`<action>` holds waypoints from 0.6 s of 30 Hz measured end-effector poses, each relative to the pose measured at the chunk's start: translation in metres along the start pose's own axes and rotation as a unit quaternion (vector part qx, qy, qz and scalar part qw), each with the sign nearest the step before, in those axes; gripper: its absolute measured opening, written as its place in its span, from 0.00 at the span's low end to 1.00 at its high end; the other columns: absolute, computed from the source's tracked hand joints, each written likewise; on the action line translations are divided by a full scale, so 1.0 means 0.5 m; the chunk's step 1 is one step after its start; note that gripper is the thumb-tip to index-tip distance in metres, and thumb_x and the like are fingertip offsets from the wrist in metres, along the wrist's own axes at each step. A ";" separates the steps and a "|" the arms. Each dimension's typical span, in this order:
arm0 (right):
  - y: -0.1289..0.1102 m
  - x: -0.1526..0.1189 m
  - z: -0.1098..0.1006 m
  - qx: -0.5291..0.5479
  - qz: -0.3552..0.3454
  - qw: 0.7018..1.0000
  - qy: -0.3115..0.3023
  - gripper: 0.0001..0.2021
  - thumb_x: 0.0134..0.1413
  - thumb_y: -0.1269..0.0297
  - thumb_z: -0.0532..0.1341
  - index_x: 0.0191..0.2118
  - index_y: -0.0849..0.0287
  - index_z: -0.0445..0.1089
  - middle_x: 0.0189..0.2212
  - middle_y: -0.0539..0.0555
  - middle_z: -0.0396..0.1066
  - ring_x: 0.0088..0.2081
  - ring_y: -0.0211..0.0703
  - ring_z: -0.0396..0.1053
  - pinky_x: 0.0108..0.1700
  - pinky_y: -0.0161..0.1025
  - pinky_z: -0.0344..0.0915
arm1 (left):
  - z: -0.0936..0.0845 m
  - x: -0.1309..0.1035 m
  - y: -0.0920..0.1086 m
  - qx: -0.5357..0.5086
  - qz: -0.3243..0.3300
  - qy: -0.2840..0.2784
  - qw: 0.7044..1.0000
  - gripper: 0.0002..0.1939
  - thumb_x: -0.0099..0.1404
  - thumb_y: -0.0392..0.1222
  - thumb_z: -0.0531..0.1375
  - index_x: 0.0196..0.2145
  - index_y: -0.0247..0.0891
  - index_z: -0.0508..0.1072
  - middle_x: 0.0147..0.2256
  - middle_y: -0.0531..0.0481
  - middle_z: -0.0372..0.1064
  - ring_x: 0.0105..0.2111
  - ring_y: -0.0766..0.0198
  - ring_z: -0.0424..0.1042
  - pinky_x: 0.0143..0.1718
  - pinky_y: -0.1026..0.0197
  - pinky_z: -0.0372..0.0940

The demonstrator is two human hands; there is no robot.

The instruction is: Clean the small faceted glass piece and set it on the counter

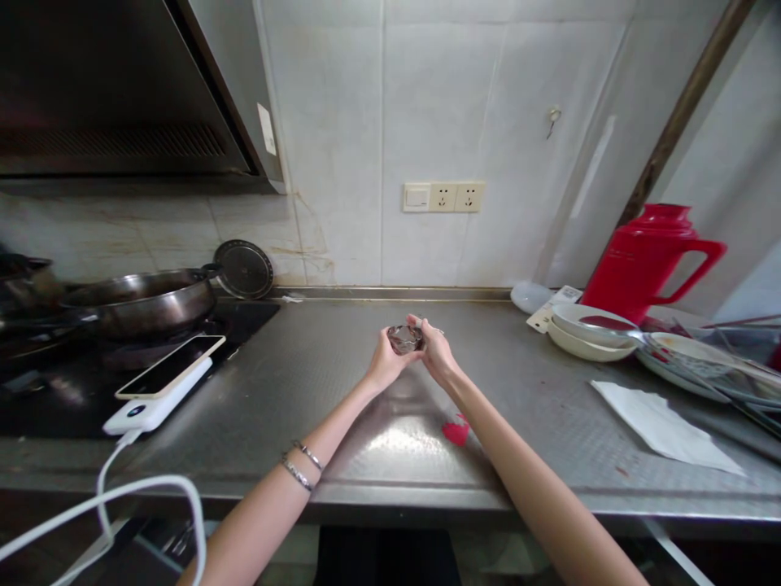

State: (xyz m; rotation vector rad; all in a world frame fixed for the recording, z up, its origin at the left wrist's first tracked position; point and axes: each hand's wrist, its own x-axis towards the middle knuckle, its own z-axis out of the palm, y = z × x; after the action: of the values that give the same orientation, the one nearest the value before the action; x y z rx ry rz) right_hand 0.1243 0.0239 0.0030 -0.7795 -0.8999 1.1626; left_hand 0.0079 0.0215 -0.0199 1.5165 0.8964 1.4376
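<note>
Both hands meet around a small, round, shiny brownish glass-like cup or bowl [405, 339] above the middle of the steel counter. My left hand [386, 364] wraps its left and near side. From the right, my right hand [434, 348] closes on its rim and far side. The piece looks clear or metallic inside, too small to tell what it contains. Below, by my right forearm, a red patch [455, 430] lies on the counter [342, 366].
To the left are a steel pan [146, 305] on the stove, a phone [174, 366] and a white power bank [155, 407] with a cable. At right stand a red thermos [640, 260], stacked bowls [589, 346] and a white paper napkin [665, 427]. Sockets [456, 197] are on the wall.
</note>
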 end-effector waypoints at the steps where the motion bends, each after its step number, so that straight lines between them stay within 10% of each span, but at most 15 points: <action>1: 0.005 0.000 0.001 -0.006 -0.008 1.000 0.008 0.14 0.50 0.55 0.59 0.38 0.57 0.75 0.47 0.53 0.73 0.50 0.44 0.67 0.49 0.38 0.64 | 0.000 0.002 -0.006 0.009 0.001 0.020 1.000 0.40 0.39 0.45 0.74 0.46 0.36 0.58 0.44 0.41 0.67 0.45 0.54 0.70 0.50 0.48 0.62; 4: 0.015 0.005 -0.001 -0.015 -0.014 1.000 0.021 0.14 0.50 0.55 0.59 0.40 0.56 0.75 0.48 0.52 0.72 0.51 0.44 0.66 0.49 0.38 0.64 | 0.000 0.003 -0.010 0.010 -0.008 0.030 0.999 0.40 0.37 0.44 0.74 0.45 0.36 0.59 0.45 0.40 0.68 0.45 0.53 0.70 0.51 0.47 0.62; 9: 0.001 0.020 -0.015 0.031 0.016 0.998 0.051 0.12 0.49 0.57 0.60 0.34 0.58 0.76 0.42 0.54 0.75 0.46 0.45 0.70 0.44 0.38 0.67 | -0.001 -0.008 0.022 -0.076 -0.005 -0.135 0.988 0.30 0.49 0.44 0.69 0.46 0.36 0.61 0.47 0.40 0.68 0.47 0.56 0.70 0.53 0.49 0.61; 18: -0.024 0.003 -0.009 0.027 0.047 0.998 0.010 0.15 0.52 0.56 0.58 0.33 0.61 0.76 0.37 0.57 0.77 0.34 0.45 0.74 0.35 0.39 0.68 | 0.012 -0.007 0.017 -0.126 -0.043 -0.114 0.985 0.35 0.37 0.42 0.74 0.42 0.34 0.63 0.43 0.42 0.71 0.43 0.55 0.72 0.51 0.49 0.62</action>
State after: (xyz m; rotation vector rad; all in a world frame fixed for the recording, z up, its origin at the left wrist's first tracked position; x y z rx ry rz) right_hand 0.1334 0.0223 0.0120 -0.7954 -0.8192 1.2538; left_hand 0.0132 0.0145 -0.0133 1.3999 0.6098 1.2338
